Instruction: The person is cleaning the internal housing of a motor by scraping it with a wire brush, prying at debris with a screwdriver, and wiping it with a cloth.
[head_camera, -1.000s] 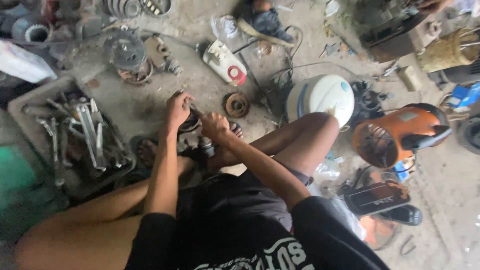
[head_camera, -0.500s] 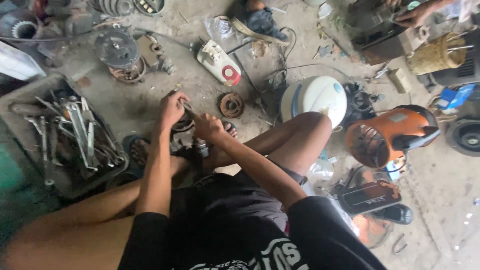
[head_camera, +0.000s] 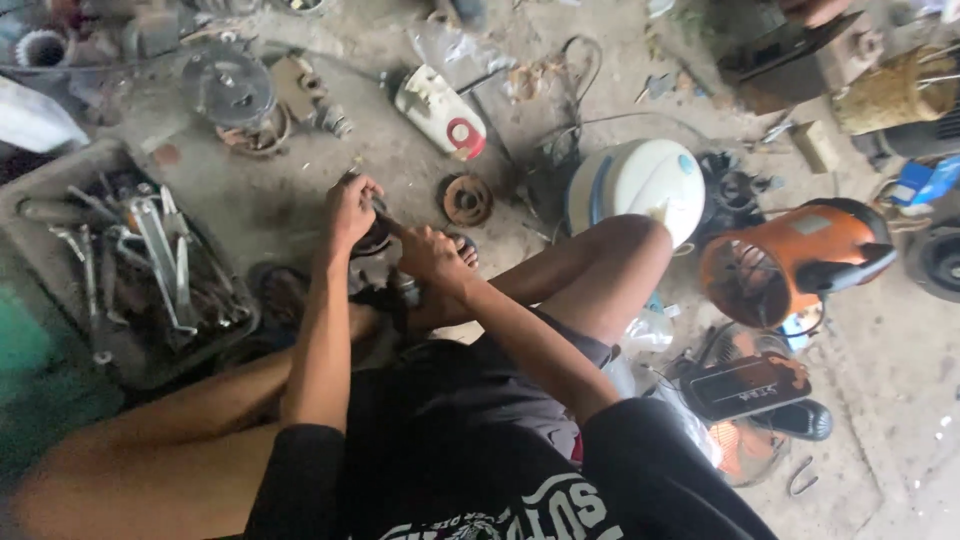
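Note:
I sit on a concrete floor with my knees up. My left hand and my right hand are close together over a dark round metal machine part on the floor between my legs. Both hands grip it, the left from above left, the right from the right side. Most of the part is hidden under my fingers. A small rusty pulley-like disc lies just beyond my right hand.
A grey tray of wrenches and hand tools lies at the left. A white and red power tool, a white dome-shaped housing, an orange fan housing and motor parts are scattered around on the floor.
The view has shifted slightly; my hands stay on the part with only small movements.

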